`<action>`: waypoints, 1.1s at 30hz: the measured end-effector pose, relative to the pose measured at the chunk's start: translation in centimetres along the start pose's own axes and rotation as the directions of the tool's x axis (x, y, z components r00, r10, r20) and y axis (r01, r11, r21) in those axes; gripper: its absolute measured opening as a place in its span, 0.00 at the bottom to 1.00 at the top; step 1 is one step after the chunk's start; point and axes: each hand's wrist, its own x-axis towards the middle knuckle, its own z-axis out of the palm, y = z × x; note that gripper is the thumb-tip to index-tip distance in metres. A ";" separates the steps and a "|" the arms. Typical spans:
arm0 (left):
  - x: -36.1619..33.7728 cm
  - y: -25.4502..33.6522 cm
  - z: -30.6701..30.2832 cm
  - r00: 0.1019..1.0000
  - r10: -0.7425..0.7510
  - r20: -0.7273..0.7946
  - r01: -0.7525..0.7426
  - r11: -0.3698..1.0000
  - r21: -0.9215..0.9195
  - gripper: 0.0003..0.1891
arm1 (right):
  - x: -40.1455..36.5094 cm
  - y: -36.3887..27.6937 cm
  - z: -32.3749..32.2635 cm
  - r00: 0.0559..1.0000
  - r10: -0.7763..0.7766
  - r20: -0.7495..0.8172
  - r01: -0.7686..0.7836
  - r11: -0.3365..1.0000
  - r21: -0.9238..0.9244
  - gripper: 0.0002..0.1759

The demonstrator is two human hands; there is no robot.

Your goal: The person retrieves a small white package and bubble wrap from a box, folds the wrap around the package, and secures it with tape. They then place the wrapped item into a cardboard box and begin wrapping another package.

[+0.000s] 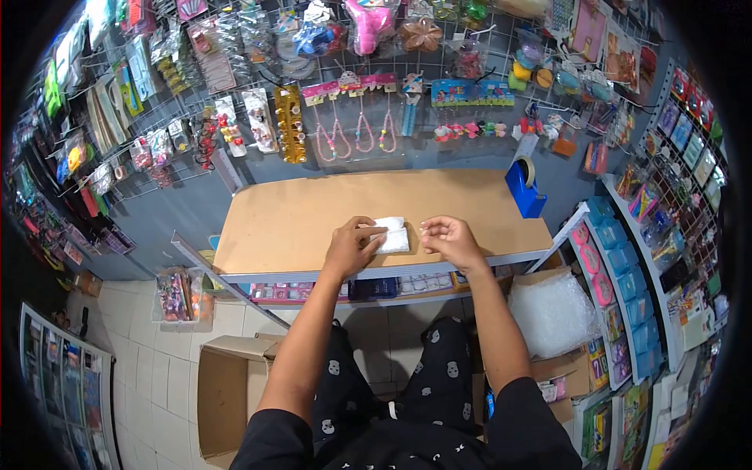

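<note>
A small white wrapped packet (395, 238) lies on the wooden tabletop (298, 211), near its front edge. My left hand (350, 247) rests at the packet's left side, its fingers reaching onto the white surface. Just right of the packet, apart from it, my right hand (450, 241) is raised with thumb and fingertips curled together. Something small and pale shows at those fingertips, too small to make out.
A blue tape dispenser (526, 189) stands at the table's back right. Hanging goods cover the wall grid behind. Below are an open cardboard box (227, 392) at left, a bubble-wrap bundle (554, 312) at right, and a plastic bin (182, 299) on the floor.
</note>
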 end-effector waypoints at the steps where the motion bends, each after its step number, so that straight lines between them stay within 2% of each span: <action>1: -0.1 -0.1 0.1 1.000 0.001 -0.013 -0.001 1.000 -0.012 0.10 | 0.5 0.3 0.9 1.000 0.006 0.010 -0.006 1.000 0.001 0.16; 3: -0.2 -0.1 0.1 1.000 0.006 -0.011 -0.006 1.000 -0.004 0.10 | 1.4 0.6 2.6 1.000 0.015 0.027 -0.015 1.000 0.002 0.19; 4: -0.1 -0.1 0.0 1.000 0.010 -0.010 -0.010 1.000 -0.001 0.11 | 1.5 0.4 3.3 0.999 0.027 0.026 -0.025 0.998 -0.065 0.28; 8: 0.0 0.3 -0.5 1.000 -0.002 0.024 0.001 1.000 0.025 0.12 | 2.3 0.8 5.1 0.996 0.071 0.053 -0.071 0.997 -0.018 0.39; 11: 0.0 0.2 -0.4 1.000 0.015 0.016 -0.016 0.999 0.044 0.12 | 3.0 0.9 6.0 0.988 0.147 -0.034 -0.145 0.988 0.054 0.35; 14: 0.1 0.1 -0.4 1.000 0.015 0.001 -0.015 0.999 0.032 0.12 | 3.6 0.9 6.3 0.978 0.180 -0.106 -0.184 0.983 -0.031 0.32; 19: 0.0 -0.4 -0.2 0.999 0.031 -0.033 -0.033 0.999 -0.042 0.12 | 4.2 1.4 6.4 0.972 0.200 -0.123 -0.213 0.971 -0.105 0.32; 26: 0.0 0.0 -0.4 0.998 0.054 -0.013 -0.054 0.998 0.039 0.09 | 4.1 1.7 6.0 0.970 0.216 -0.114 -0.226 0.971 -0.080 0.34; 30: 0.0 -0.9 0.1 0.993 0.111 -0.036 -0.109 0.992 0.069 0.08 | 4.4 1.5 6.1 0.953 0.261 -0.151 -0.279 0.954 -0.112 0.35; 33: 0.0 -1.0 0.1 0.995 0.097 -0.029 -0.095 0.994 0.058 0.08 | 5.0 1.4 6.2 0.935 0.307 -0.179 -0.335 0.930 -0.154 0.35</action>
